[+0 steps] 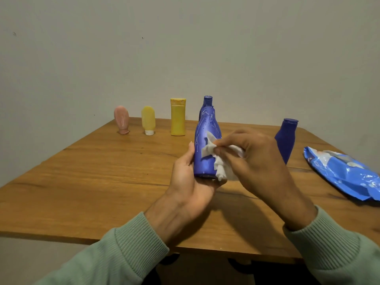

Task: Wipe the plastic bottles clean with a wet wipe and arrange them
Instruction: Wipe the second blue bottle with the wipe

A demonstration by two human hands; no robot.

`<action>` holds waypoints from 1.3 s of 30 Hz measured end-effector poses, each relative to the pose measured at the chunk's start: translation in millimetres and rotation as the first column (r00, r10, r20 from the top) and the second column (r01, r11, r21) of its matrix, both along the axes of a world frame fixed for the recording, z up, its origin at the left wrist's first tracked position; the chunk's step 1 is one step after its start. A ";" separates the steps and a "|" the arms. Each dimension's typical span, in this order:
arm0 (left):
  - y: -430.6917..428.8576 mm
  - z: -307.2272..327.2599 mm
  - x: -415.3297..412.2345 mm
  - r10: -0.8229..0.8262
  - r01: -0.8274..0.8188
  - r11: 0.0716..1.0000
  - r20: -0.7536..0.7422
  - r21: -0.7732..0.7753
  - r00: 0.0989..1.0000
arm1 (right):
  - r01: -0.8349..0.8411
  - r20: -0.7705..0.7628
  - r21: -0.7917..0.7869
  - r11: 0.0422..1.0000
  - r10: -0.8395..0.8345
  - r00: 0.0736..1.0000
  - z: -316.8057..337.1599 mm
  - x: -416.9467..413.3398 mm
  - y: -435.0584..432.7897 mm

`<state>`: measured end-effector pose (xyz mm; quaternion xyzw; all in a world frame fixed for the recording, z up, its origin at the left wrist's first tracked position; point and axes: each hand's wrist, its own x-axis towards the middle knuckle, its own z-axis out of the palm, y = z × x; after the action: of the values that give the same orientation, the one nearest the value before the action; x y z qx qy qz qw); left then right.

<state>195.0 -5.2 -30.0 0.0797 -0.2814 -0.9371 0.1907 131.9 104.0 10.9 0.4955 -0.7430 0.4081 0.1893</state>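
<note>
Over table [102, 171]: bottle [205, 145] in left hand [191, 182]

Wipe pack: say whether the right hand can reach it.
Probably yes: the pack lies on the table to the right hand's right; a standing blue bottle is close to the path, and the hand pinches a wipe.

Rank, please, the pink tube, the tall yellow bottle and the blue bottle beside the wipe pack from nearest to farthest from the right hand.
1. Blue bottle: right side, just behind the right hand.
2. Tall yellow bottle: back row, left of the hand.
3. Pink tube: far left end of the row.
</note>
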 end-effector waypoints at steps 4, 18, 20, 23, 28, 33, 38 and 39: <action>-0.5 -3.3 -2.1 0.022 -0.021 1.000 0.040 -0.008 0.999 | 0.014 -0.086 0.072 0.997 -0.008 0.996 0.6 5.4 -0.6; 12.7 -9.8 3.6 -0.063 0.067 0.994 0.056 -0.085 0.996 | 0.032 -0.059 0.151 0.988 -0.023 0.998 2.1 1.2 -3.3; 9.2 -9.7 3.6 -0.073 0.076 0.994 0.040 -0.076 0.997 | -0.068 0.010 0.308 0.949 0.068 0.998 10.4 5.3 1.4; 6.7 -8.6 3.5 -0.112 0.115 0.991 0.049 -0.070 0.993 | -0.164 0.077 0.381 0.910 0.145 0.986 16.5 9.3 5.9; 14.4 -8.8 5.6 -0.068 0.075 0.989 0.053 -0.128 0.996 | -0.005 0.020 0.036 0.999 0.004 1.000 5.8 -5.4 -0.7; 17.2 -7.7 6.0 -0.072 0.082 0.989 0.080 -0.119 0.994 | 0.060 -0.109 -0.005 0.998 -0.060 0.992 -0.4 -9.0 0.8; 5.3 0.4 3.5 0.027 -0.026 0.999 0.046 -0.025 0.999 | -0.104 -0.166 0.369 0.923 0.176 0.970 14.0 15.3 4.9; 2.6 1.6 4.2 0.020 -0.020 1.000 0.045 0.001 0.999 | -0.123 -0.151 0.427 0.896 0.205 0.967 17.2 18.9 6.5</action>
<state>199.2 -2.6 -28.3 0.1037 -0.2841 -0.9333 0.1937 150.8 110.4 28.1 0.6223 -0.7462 0.2063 0.1154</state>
